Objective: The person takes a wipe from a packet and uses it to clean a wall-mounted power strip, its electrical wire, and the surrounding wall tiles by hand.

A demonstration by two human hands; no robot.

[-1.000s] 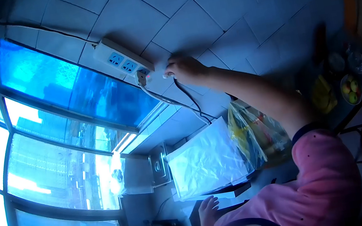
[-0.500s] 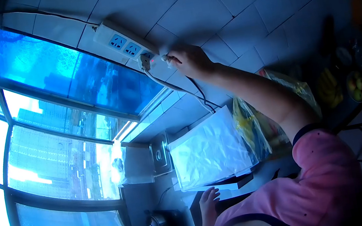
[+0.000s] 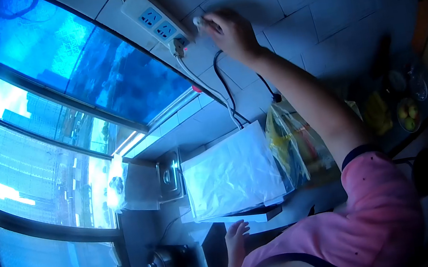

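My right hand is raised against the tiled wall, its fingers closed on a small white plug. The plug is just right of a white power strip and apart from it. Another plug sits in the strip's lowest socket, its pale cable running down. A black cord hangs below my right hand; its upper end goes behind or close to the hand. Lower down, my left hand is open with fingers apart, holding nothing, below a flat box under a white sheet.
Windows fill the left side. A metal pot stands at lower left, near a steel tray. Plastic bags lie right of the white sheet. Farther right are bananas, a bowl of fruit and a dark stool.
The view has shifted, and the strip and my right hand now appear higher. My right hand still holds the white plug beside the strip. More of the black cord shows below it.
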